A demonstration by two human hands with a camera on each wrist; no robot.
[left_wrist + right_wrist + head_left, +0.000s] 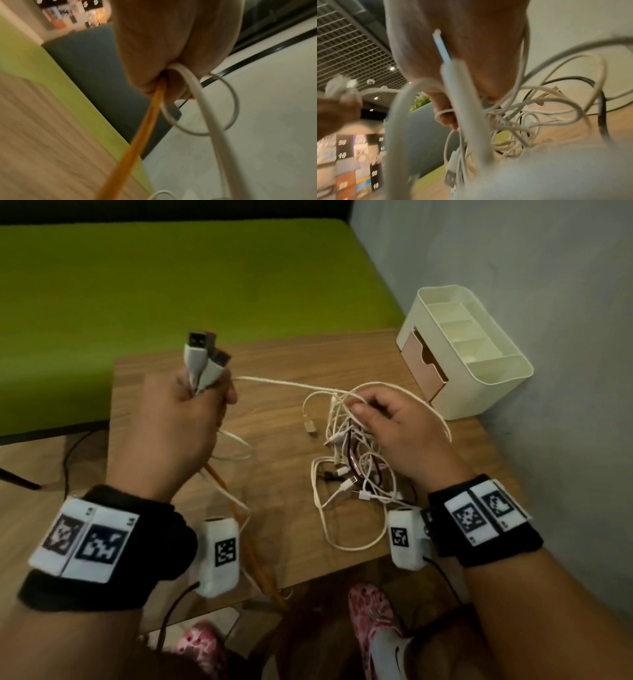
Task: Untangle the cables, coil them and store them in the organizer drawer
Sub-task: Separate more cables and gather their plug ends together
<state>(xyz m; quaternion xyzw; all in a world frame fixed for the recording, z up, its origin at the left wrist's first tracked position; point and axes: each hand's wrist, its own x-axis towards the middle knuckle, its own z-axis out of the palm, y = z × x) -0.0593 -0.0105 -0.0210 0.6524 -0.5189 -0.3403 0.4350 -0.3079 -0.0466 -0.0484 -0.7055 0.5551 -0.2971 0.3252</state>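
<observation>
Left hand (178,419): fingers curled tight round a bundle of USB plugs (205,350), raised above the table, metal ends pointing up and away; an orange cable (137,142) and white cables trail down from the fist. Right hand (394,426): fingertips pinch white strands atop the tangled cables (352,460), which lie mid-table; one taut strand runs roughly level between the hands. Wooden table (274,412); cream organizer (472,350) at far right corner by a grey wall, its drawer (423,364) slightly out. Green surface (171,285) behind. Wrist views blurred; individual cables within the tangle cannot be separated.
</observation>
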